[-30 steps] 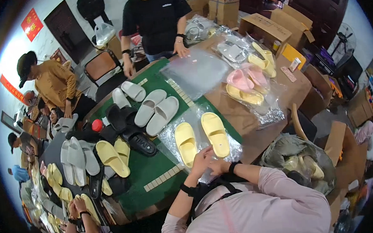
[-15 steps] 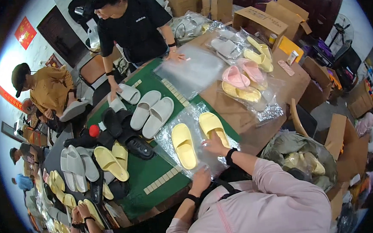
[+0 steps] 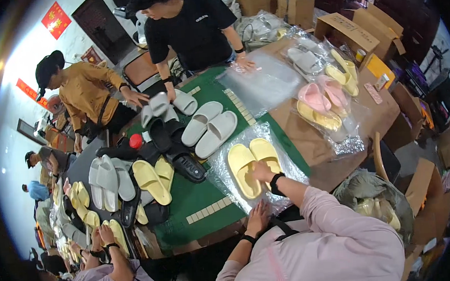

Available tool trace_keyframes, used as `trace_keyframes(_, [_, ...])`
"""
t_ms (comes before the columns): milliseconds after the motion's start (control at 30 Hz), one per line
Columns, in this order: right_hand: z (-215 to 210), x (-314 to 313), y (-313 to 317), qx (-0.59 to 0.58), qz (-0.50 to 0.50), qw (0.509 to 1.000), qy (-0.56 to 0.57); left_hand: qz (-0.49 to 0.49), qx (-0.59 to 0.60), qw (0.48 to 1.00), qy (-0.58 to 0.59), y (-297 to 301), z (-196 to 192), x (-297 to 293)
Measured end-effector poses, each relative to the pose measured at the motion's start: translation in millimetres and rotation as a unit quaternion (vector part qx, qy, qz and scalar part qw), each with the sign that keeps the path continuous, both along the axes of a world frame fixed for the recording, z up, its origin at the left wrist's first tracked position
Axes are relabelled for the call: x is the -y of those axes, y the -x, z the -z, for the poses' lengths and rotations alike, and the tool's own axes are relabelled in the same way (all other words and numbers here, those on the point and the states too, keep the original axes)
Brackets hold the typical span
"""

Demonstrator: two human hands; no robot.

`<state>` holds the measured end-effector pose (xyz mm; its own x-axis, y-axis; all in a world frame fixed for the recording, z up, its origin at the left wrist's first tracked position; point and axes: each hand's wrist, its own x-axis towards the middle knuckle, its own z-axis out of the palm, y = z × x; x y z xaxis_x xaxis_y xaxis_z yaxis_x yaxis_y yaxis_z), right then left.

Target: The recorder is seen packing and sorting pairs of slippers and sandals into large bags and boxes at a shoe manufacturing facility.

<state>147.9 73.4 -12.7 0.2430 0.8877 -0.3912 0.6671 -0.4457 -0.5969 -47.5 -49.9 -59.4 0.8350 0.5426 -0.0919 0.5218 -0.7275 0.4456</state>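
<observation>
Two yellow slippers lie side by side on a clear plastic bag, the left slipper overlapping the sight of the right slipper little. My right hand is closed on the near part of the right slipper, its fingertips partly hidden between the pair. At the bag's near edge my left hand lies with fingers stretched out, holding nothing. A pair of grey slippers rests beyond the bag on the green mat.
Black slippers and more yellow slippers crowd the left. Across the table a person touches a stack of plastic bags. Bagged pink slippers lie far right. A sack stands at my right.
The right yellow slipper has come left against the other one, with my right hand on it. My left hand's fingers have straightened. Across the table, a grey slipper has been added by the stack.
</observation>
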Motion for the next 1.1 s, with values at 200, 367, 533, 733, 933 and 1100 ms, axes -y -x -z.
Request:
trace_keyframes(200, [-65, 44, -33, -0.361, 0.010, 0.914, -0.184, -0.063, -0.030, 0.997, 0.015, 13, -6, -8])
trace_keyframes(367, [-97, 113, -80, -0.446, -0.026, 0.894, -0.024, -0.076, -0.077, 0.994, 0.011, 9, -4, -23])
trace_keyframes(533, [-106, 155, -108, -0.550, -0.042, 0.814, 0.182, -0.085, 0.034, 0.994, -0.067, 12, -4, -45])
trace_keyframes(733, [-104, 170, -96, -0.521, -0.129, 0.830, 0.149, -0.089, 0.071, 0.991, 0.073, 16, 10, -71])
trace_keyframes(933, [-107, 180, -76, -0.439, -0.105, 0.880, 0.148, -0.121, 0.183, 0.975, 0.044, -18, -28, -69])
trace_keyframes(1100, [-42, 197, -88, -0.331, -0.108, 0.938, -0.004, -0.165, 0.238, 0.952, 0.097, -35, -55, -58])
